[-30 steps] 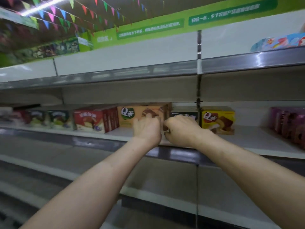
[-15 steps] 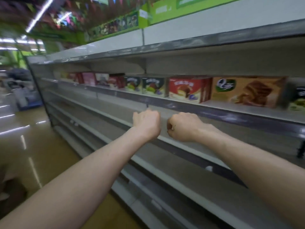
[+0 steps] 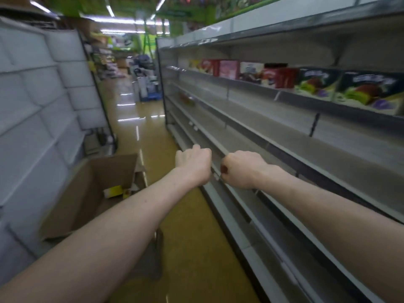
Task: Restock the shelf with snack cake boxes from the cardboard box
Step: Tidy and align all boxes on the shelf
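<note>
Snack boxes (image 3: 369, 90) sit upper right; both fists, left hand (image 3: 193, 164) and right hand (image 3: 242, 169), are clenched on nothing, so a blurry reach into the cardboard box (image 3: 87, 193) lower left could miss.

Matt brown cardboard box (image 3: 91, 193); glossy floor (image 3: 153, 132); dull grey metal shelf (image 3: 284, 119).

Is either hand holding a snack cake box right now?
No: the left hand and right hand are both curled and hold nothing, out in front of the shelf.
</note>
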A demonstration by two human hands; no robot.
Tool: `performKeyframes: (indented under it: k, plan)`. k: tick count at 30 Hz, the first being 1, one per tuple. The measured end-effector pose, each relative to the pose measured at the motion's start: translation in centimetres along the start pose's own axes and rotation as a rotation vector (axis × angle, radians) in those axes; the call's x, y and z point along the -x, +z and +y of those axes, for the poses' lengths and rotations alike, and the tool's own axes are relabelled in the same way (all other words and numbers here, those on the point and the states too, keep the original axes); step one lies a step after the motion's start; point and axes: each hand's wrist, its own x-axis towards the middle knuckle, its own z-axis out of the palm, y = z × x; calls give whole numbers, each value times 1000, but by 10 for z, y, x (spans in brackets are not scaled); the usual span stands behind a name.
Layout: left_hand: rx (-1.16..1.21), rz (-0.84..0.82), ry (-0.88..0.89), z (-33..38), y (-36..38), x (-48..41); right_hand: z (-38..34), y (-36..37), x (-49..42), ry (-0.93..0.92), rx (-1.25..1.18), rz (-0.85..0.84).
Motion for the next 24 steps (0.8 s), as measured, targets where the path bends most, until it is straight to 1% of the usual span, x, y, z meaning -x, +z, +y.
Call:
performKeyframes:
  k: [6, 12, 17, 24]
  plan:
    - [-28, -47, -178, -83, 30, -35, -47, 29, -95, -173, -21, -35]
    - [-25, -124, -313, -148, 60, -99, -73, 55, -196, -309, -69, -81]
    - [23, -200, -426, -195, 85, -140, -88, 84, -270, -375, -131, -161]
    - [107, -273, -582, -264, 117, -157, -119, 109, -331, -447, -196, -280]
